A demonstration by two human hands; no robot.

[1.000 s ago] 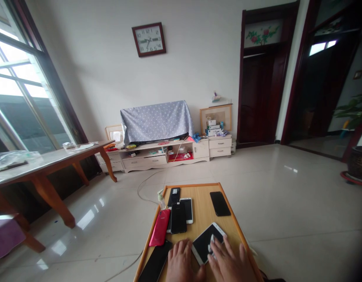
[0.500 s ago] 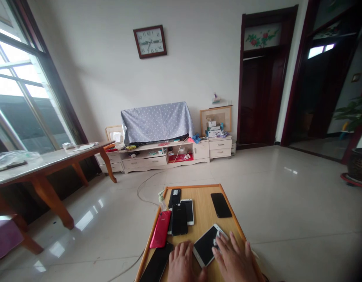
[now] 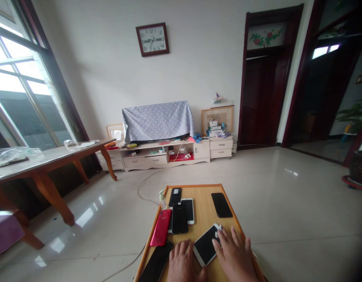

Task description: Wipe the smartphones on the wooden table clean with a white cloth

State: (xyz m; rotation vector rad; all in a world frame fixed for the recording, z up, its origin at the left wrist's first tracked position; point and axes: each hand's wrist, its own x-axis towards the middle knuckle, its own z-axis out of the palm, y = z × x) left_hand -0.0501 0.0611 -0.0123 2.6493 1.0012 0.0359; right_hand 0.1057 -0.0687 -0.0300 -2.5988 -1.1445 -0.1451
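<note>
A white phone (image 3: 205, 246) with a dark screen lies face up and slanted near the front of the small wooden table. My left hand (image 3: 181, 260) rests against its lower left edge, fingers together on one side and thumb by the bottom corner. Over the phone's right side, my right hand (image 3: 235, 254) presses a small white tissue (image 3: 219, 230) under its fingertips near the upper end, the other fingers spread. Left of my left hand lies a large black phone (image 3: 156, 261). Beyond it are a red phone (image 3: 161, 228) and a black phone (image 3: 180, 218) overlapping another white phone (image 3: 190, 209).
A black phone (image 3: 221, 205) lies near the right rim of the wooden table (image 3: 200, 196). At the far left stand a pump bottle (image 3: 162, 199) and another dark phone (image 3: 175, 196). A cable (image 3: 140, 192) runs over the floor. A low cabinet (image 3: 166, 158) lines the wall.
My right fingertips and the tissue have slid a little toward the white phone's upper right end. My left hand stays against the phone. The view has shifted slightly.
</note>
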